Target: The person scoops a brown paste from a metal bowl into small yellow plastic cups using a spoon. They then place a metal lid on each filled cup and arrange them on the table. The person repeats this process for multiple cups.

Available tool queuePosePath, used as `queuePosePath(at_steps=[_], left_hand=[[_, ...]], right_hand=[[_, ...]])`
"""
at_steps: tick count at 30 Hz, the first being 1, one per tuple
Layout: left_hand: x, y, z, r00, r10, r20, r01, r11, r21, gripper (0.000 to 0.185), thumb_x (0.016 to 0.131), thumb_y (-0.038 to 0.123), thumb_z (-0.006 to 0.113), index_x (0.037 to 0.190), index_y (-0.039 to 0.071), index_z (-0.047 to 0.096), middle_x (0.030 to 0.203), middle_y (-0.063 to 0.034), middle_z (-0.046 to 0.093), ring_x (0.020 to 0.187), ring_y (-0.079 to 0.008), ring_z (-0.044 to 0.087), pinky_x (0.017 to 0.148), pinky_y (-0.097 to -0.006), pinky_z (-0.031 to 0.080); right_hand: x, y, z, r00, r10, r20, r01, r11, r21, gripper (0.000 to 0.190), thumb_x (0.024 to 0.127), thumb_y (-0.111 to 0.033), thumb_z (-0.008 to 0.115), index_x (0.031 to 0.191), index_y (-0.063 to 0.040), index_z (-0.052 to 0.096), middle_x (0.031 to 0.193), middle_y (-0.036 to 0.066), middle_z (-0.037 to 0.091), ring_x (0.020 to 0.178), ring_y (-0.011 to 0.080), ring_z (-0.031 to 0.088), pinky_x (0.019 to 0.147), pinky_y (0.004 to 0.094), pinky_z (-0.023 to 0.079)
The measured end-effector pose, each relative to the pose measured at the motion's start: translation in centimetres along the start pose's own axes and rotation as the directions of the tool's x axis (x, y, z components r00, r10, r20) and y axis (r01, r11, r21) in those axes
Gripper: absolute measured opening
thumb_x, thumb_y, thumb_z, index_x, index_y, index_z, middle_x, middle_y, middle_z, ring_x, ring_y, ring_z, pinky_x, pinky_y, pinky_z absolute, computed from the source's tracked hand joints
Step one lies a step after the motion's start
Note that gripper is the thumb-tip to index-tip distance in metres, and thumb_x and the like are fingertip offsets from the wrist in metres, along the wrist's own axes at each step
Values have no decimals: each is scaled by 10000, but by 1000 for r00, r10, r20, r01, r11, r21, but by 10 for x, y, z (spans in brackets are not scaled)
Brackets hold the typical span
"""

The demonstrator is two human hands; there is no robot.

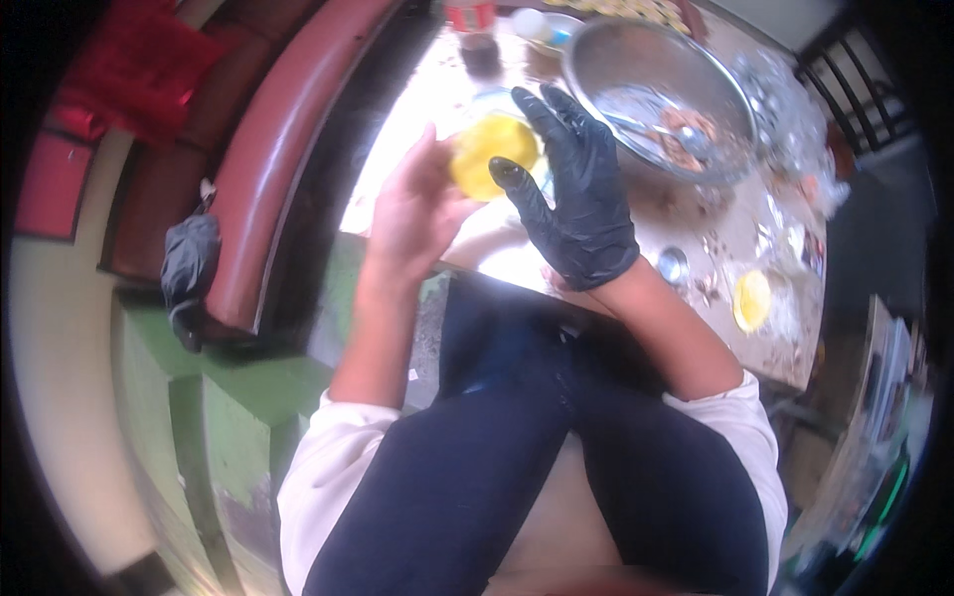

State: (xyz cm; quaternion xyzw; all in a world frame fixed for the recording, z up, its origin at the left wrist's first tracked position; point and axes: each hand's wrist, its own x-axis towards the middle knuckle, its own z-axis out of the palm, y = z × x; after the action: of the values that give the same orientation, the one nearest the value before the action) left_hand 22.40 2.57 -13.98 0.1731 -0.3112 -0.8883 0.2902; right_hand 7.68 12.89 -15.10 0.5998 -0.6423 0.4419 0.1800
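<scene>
A round, flat yellow piece, perhaps dough (492, 155), is held up over the near part of the table. My bare left hand (421, 205) holds it from the left side. My right hand (574, 194), in a black glove, is beside it with fingers spread; the thumb lies over its right part, and whether it touches cannot be told. Behind the right hand stands a large metal bowl (618, 45) with a spoon (689, 138) and a reddish-brown mixture (682, 127) inside. Another yellow round (751, 300) lies on the table at the right.
Clear plastic bags (786, 97) lie right of the bowl. A small metal cup (673, 264) sits on the table (782, 365). At the back stand a bottle with a red label (471, 18) and a small bowl (563, 33). A red padded bench (279, 141) is on the left.
</scene>
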Motion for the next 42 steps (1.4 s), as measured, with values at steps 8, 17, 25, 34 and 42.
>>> queuePosePath(at_steps=[8,17,25,34,42], left_hand=[[-14,-50,34,970,-213,116,169,936,308,486,1053,304,606,1361,-72,590,1279,-154,677,1176,-217,667,1040,-349,518],[18,-130,77,933,-306,187,68,663,745,414,1032,304,639,1351,41,666,1180,-59,705,1044,-98,653,760,-196,497],[29,-150,71,962,-193,196,-83,477,875,442,963,113,715,1383,10,624,1029,-35,631,907,-129,663,741,-266,540],[35,-148,60,967,-202,156,-52,442,896,479,960,126,727,1399,-6,592,978,-29,672,873,-111,647,761,-276,553],[1,-103,99,955,-75,286,-281,74,957,289,926,117,748,1195,16,714,960,-94,728,840,-130,672,629,-254,524]], right_hand=[[-71,18,-79,670,677,305,-682,398,614,239,890,-119,824,1083,-29,715,977,33,729,817,79,652,702,234,527],[-116,49,-149,480,841,251,-824,334,458,124,929,16,737,1052,3,726,1026,61,747,922,107,673,842,251,554],[-137,75,-140,530,829,178,-793,410,451,145,905,17,765,1044,2,728,1003,41,738,900,94,646,852,260,544],[-137,77,-148,549,815,184,-836,533,132,257,895,-32,786,1145,-4,732,1046,48,749,949,94,655,889,269,536],[-125,77,-176,568,817,98,-821,555,134,256,916,-107,782,1153,-28,726,907,18,725,835,93,666,744,278,540]])
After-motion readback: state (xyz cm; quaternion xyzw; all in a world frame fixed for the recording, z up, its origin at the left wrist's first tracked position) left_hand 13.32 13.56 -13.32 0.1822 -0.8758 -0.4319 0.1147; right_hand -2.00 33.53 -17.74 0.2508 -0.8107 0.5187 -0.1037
